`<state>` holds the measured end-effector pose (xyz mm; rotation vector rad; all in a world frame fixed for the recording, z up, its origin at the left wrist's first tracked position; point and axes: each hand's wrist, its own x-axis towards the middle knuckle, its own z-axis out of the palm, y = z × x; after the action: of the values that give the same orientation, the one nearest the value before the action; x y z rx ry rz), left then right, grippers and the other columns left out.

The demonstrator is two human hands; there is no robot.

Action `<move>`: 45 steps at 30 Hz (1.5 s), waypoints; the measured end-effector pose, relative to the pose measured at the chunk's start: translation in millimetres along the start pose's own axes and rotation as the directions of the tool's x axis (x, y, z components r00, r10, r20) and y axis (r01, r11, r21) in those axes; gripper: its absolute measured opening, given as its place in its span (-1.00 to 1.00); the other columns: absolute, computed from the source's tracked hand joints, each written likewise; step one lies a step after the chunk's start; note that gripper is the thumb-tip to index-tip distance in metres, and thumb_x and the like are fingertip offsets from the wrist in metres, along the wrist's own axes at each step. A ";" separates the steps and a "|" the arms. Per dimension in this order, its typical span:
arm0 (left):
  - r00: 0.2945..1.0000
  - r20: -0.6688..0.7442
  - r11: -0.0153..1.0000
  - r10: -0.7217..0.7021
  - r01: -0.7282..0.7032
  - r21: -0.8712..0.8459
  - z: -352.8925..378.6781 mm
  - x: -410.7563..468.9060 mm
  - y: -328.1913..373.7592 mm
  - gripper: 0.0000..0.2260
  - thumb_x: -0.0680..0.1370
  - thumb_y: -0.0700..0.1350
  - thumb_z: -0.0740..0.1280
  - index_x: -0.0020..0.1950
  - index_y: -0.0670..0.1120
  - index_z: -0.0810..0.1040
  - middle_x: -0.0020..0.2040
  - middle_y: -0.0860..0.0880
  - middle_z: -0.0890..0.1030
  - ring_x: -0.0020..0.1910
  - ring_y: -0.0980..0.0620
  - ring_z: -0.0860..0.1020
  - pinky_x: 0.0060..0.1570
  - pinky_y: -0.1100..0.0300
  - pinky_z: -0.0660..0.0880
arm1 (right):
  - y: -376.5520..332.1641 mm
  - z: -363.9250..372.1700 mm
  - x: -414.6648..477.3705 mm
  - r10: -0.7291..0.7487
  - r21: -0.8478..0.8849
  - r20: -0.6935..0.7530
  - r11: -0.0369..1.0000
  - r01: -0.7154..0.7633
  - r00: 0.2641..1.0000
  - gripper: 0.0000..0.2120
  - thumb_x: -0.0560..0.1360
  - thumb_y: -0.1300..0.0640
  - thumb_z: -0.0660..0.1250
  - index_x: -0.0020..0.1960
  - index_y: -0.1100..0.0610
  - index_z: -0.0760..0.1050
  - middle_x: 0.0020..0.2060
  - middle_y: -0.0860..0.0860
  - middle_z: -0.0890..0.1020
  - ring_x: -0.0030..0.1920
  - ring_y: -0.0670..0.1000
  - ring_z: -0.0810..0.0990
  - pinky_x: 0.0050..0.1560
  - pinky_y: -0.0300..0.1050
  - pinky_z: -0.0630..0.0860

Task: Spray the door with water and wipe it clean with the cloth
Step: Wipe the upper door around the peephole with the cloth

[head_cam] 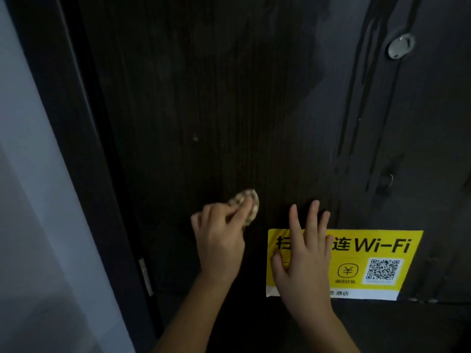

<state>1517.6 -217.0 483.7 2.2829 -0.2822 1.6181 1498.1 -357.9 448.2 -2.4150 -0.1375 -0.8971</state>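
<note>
Left hand (219, 240): grips the balled cloth (246, 203) against the dark door (204, 110).
Right hand (304, 253): fingers spread flat, bracing on the yellow Wi-Fi sticker (377, 263).
Technique: wipe toward the water streaks (356, 98) at upper right, skirting the sticker's edge.

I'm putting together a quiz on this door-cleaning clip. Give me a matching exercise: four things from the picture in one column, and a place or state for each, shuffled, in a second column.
Things
1. cloth
2. right hand
3. Wi-Fi sticker
4. peephole

Places or states
A. yellow, stuck low on the door, lower left corner peeling
B. round and silvery, upper right, with wet streaks running down near it
C. bunched up, gripped by the left hand against the door
D. fingers straight and spread, partly over the sticker

Pairs: 1-C, 2-D, 3-A, 4-B
</note>
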 end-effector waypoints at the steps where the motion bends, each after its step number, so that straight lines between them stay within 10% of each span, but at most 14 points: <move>1: 1.000 0.004 1.000 0.022 -0.022 -0.007 -0.5 2.2 -2.8 -0.64 0.45 -0.22 0.31 0.21 0.02 0.59 -0.10 -0.07 0.53 -0.08 0.03 0.39 -0.09 0.00 0.40 | 0.2 -0.4 0.1 0.000 0.001 -0.001 1.000 0.000 1.000 -0.09 0.41 0.12 0.40 0.57 -0.05 -0.09 0.54 -0.03 -0.26 0.52 0.07 -0.33 0.46 0.25 -0.05; 6: 0.985 -0.162 0.998 -0.064 0.064 -0.006 -6.0 76.9 -1.5 -0.63 0.49 -0.13 0.19 0.26 0.03 0.55 -0.04 -0.04 0.48 -0.04 0.02 0.41 0.03 0.09 0.29 | -2.0 2.1 0.6 0.007 -0.008 -0.019 1.000 -0.008 1.000 -0.09 0.40 0.12 0.40 0.57 -0.03 -0.08 0.55 -0.01 -0.24 0.53 0.09 -0.31 0.46 0.26 -0.06; 21: 0.967 0.201 0.987 -0.158 0.152 0.046 1.6 -112.4 -46.3 -0.69 0.23 -0.30 0.58 -0.08 -0.07 0.69 -0.21 -0.03 0.56 -0.23 0.02 0.52 -0.13 0.09 0.37 | -2.1 30.0 -28.7 0.030 0.044 0.034 0.999 -0.031 0.999 -0.10 0.41 0.16 0.41 0.57 -0.02 -0.06 0.54 -0.01 -0.25 0.53 0.11 -0.29 0.44 0.34 -0.03; 27: 0.903 -0.082 0.907 -0.421 0.419 -0.038 -14.0 -52.8 -88.8 -0.74 0.44 -0.23 0.30 0.10 -0.14 0.63 -0.09 -0.12 0.51 -0.15 0.00 0.45 0.05 0.16 0.24 | -3.7 31.1 -28.7 0.036 0.054 0.021 0.998 -0.038 0.999 -0.12 0.42 0.17 0.40 0.57 0.00 -0.05 0.55 0.00 -0.25 0.53 0.10 -0.31 0.45 0.30 -0.07; 34: 0.883 -0.028 0.883 -0.469 0.469 0.002 -15.7 -79.4 -84.3 -0.73 0.38 -0.37 0.42 0.04 -0.17 0.64 -0.08 -0.14 0.55 -0.17 -0.08 0.52 -0.06 0.10 0.33 | -8.8 32.7 -28.2 0.046 0.069 0.021 0.996 -0.048 0.999 -0.12 0.43 0.17 0.40 0.57 0.03 -0.07 0.54 0.01 -0.28 0.52 0.12 -0.33 0.45 0.29 -0.09; 39: 0.784 -0.209 0.811 -0.585 0.559 -0.172 -38.3 -33.5 -102.3 -0.74 0.52 -0.26 0.32 0.21 -0.18 0.57 0.01 -0.05 0.49 -0.07 0.13 0.47 -0.07 0.54 0.37 | -7.0 30.1 -27.9 0.036 0.070 0.028 0.997 -0.038 0.999 -0.12 0.43 0.17 0.40 0.57 0.02 -0.07 0.54 -0.01 -0.28 0.52 0.09 -0.34 0.45 0.26 -0.10; 45: 0.776 -0.169 0.794 -0.607 0.589 -0.148 -36.6 -56.6 -105.9 -0.72 0.51 -0.26 0.31 0.22 -0.21 0.57 0.00 -0.11 0.50 -0.07 0.12 0.45 -0.12 0.53 0.34 | -4.5 28.7 -29.4 0.016 0.049 0.039 0.999 -0.018 0.999 -0.13 0.43 0.17 0.40 0.57 0.02 -0.05 0.54 0.01 -0.25 0.52 0.10 -0.32 0.45 0.25 -0.10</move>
<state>1503.0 -106.8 425.6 1.8360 0.3923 1.4342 1490.6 -336.1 413.9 -2.3846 -0.1515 -0.8308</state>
